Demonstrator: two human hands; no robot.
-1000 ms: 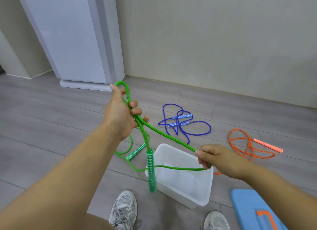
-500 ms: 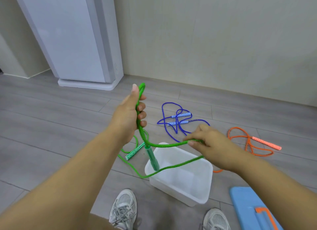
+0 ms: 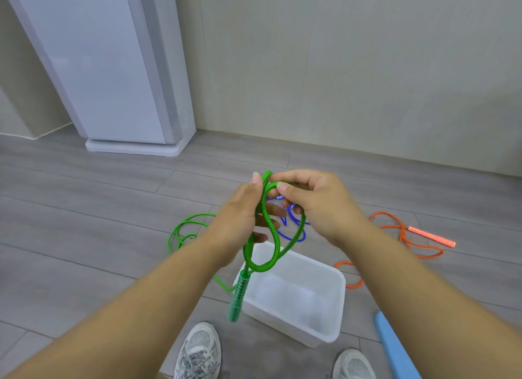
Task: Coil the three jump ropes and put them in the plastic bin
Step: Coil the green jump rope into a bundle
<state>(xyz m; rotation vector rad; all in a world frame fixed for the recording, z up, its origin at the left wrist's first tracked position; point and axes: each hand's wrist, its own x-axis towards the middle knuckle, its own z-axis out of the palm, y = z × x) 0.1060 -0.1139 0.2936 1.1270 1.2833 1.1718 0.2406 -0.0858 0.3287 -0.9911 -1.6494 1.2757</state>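
No legible text, numbers or brand marks anywhere in the head view. One small round emblem [image 3: 183, 117] sits low on the white appliance [image 3: 107, 68]; too small to read.

2 grey-white laced mesh sneakers [image 3: 198, 353].

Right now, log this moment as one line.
phase: coiling green jump rope | left hand: holds loops, handle dangling | right hand: pinches rope at top | plastic bin: empty | blue jump rope, orange jump rope: on floor
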